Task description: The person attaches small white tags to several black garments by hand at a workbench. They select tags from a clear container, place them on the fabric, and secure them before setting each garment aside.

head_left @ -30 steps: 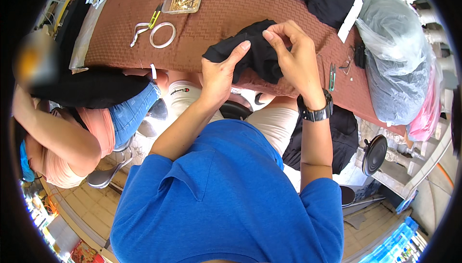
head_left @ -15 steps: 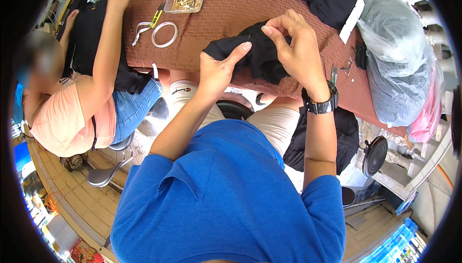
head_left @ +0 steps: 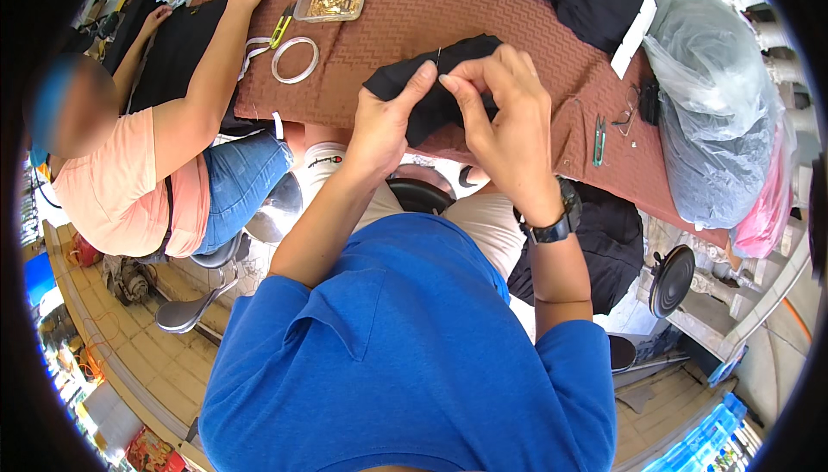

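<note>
The co-worker point(head_left: 116, 187) on the left has shifted most since half a second ago: the torso sits more upright and both arms reach further right along dark fabric point(head_left: 177, 66). The person's right hand point(head_left: 509, 118) has moved left and in toward the left hand point(head_left: 386, 122), uncovering the whole of the green-handled snips point(head_left: 599, 140) on the brown-covered surface point(head_left: 345, 49). The bulky plastic bag point(head_left: 711, 127) stays at the right.

Between the hands, the black cloth point(head_left: 431, 118) is held over the surface's near edge — the left hand grips it under the thumb, while the right hand's thumb and forefinger pinch together beside it, their catch too small to tell. The clear box point(head_left: 306, 15) of gold-coloured pieces, white ring point(head_left: 296, 81) and yellow cutter point(head_left: 281, 30) remain beyond — and a thin needle-like sliver point(head_left: 439, 57) stands by the pinched fingertips.
</note>
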`<act>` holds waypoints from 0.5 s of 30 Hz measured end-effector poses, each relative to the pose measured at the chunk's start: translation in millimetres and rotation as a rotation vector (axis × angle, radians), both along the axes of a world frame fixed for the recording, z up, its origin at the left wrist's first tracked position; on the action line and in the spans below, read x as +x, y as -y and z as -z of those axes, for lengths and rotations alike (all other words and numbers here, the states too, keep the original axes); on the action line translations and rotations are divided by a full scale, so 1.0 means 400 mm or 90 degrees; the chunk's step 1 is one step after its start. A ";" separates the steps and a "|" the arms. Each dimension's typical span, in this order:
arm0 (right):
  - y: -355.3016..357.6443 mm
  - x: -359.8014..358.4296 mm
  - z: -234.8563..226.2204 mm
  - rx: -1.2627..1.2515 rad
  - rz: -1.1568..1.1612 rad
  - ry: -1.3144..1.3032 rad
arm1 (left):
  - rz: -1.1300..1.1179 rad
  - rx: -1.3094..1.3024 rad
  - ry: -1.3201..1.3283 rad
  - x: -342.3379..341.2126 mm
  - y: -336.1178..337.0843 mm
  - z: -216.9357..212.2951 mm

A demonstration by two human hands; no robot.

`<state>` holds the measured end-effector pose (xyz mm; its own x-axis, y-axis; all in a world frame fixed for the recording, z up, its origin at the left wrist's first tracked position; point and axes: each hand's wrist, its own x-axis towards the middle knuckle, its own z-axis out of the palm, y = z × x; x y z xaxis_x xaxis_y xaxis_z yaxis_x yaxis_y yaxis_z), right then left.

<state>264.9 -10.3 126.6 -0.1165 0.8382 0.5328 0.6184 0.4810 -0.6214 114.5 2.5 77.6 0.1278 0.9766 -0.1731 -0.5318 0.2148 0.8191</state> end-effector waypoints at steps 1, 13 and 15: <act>0.011 -0.005 0.013 -0.008 0.019 -0.012 | 0.009 -0.023 0.022 -0.003 -0.002 -0.005; 0.033 -0.033 0.097 0.119 0.059 0.044 | 0.031 -0.003 -0.013 0.011 0.003 -0.002; 0.018 -0.031 0.094 0.163 0.074 0.067 | 0.032 -0.001 0.026 0.012 0.008 -0.007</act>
<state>252.5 -17.5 89.0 -0.0928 0.6895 0.7183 0.7333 0.5353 -0.4192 119.2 -0.6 80.4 0.1830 0.9687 -0.1680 -0.5536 0.2427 0.7966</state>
